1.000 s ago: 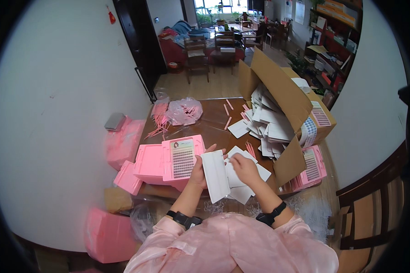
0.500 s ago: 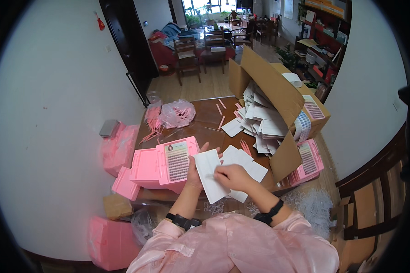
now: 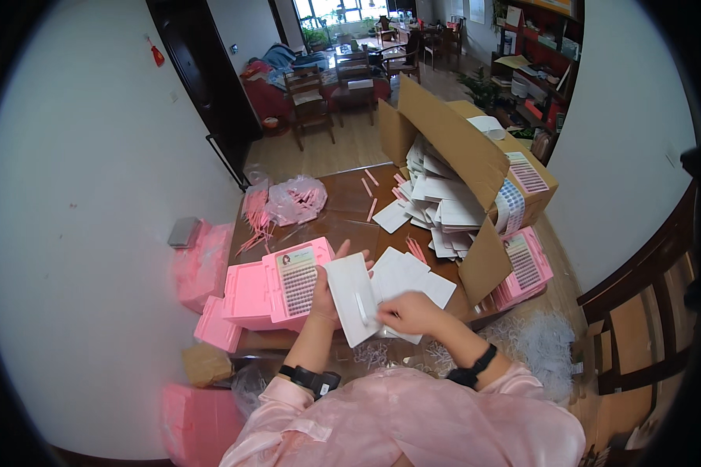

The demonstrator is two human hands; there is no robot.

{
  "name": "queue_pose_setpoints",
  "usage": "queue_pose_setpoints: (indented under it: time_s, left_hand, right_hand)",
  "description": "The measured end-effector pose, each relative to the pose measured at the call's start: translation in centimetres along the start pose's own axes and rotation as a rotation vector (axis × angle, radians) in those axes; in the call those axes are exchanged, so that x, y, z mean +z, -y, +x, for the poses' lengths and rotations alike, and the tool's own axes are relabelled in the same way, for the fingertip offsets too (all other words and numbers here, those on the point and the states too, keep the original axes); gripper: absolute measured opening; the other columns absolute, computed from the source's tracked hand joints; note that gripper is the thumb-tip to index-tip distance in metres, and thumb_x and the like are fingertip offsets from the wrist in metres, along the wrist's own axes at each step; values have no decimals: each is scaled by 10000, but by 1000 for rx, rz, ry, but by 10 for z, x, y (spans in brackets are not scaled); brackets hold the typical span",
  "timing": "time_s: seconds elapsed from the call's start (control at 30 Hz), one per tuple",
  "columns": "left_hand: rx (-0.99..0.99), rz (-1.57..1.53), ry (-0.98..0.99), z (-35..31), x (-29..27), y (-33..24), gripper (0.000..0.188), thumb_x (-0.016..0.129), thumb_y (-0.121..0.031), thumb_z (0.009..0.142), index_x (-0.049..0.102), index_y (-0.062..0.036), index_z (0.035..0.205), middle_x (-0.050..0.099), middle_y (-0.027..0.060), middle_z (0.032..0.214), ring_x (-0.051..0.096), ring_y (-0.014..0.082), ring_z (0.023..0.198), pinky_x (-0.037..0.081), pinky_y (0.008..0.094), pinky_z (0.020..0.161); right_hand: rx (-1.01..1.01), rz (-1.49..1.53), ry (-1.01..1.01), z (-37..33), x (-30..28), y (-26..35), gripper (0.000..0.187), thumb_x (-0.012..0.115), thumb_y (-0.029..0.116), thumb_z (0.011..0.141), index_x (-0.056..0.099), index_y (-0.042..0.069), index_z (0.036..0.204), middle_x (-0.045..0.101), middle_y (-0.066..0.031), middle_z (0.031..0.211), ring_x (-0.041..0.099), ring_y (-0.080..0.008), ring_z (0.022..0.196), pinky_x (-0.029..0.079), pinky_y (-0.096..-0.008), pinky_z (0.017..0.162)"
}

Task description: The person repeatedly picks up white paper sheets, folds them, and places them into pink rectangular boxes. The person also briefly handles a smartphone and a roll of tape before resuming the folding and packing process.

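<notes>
Above the near edge of the table I hold a flat white rectangular case (image 3: 346, 289) tilted in my left hand (image 3: 325, 300), whose fingers and thumb wrap its left and far sides. A thin pale strip (image 3: 359, 303) lies along the case's middle and seems to lift off it. My right hand (image 3: 413, 313) is closed in a pinch beside the case's right edge; whatever its fingertips hold is too small to name. Under the hands more white cases (image 3: 403, 274) lie loosely on the table. Just left stands a stack of pink cases (image 3: 249, 289), topped by a pink lash-cluster tray (image 3: 297, 280).
An open cardboard box (image 3: 483, 272) spilling white cases (image 3: 444, 187) takes up the table's right side. Pink sticks (image 3: 371, 208) and a plastic bag of pink pieces (image 3: 297, 198) lie farther back. Shredded clear strips (image 3: 545, 350) cover the floor at right; a wooden chair (image 3: 639, 342) stands there.
My right hand has moved a little right and down, from over the white case to beside its edge. The pale strip now shows more clearly on the case. The whole view has shifted slightly.
</notes>
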State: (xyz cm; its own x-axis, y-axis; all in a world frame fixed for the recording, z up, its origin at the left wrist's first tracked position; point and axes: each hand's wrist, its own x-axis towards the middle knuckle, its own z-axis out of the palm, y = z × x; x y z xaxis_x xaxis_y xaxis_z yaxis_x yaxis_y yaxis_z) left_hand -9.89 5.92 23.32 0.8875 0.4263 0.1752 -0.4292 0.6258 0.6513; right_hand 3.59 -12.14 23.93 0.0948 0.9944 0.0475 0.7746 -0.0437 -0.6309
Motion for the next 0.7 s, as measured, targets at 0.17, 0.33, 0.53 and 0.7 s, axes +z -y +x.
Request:
queue_pose_setpoints:
  time_s: [0.17,0.33,0.53,0.7]
  left_hand:
    - [23,-23,-20,0,-7,-6,962,402,-774,932,188,-156,1637,412,232,1559,512,350,1354,412,468,1160]
    - [-52,12,47,2,3,12,986,438,-768,922,185,-137,1636,392,232,1576,509,346,1359,425,467,1146]
    - [-138,-6,101,5,11,32,1012,538,-728,911,202,-97,1627,368,213,1590,461,348,1403,424,502,1141]
    - [-135,121,150,5,11,39,1042,577,-739,881,226,-87,1615,345,208,1597,434,363,1418,406,518,1158]
  right_hand:
    - [275,-447,446,-56,15,-37,335,624,429,887,740,117,857,706,-143,802,676,-361,745,525,-481,690]
    - [78,126,-236,-15,-2,-6,265,609,355,939,724,120,896,704,-130,784,683,-365,776,529,-468,679]
    - [193,253,-448,25,-11,34,269,606,336,947,718,92,947,698,-150,767,688,-356,722,531,-452,661]
    - [145,412,-482,5,-10,28,218,639,287,924,722,87,904,697,-138,746,685,-341,689,528,-429,621]
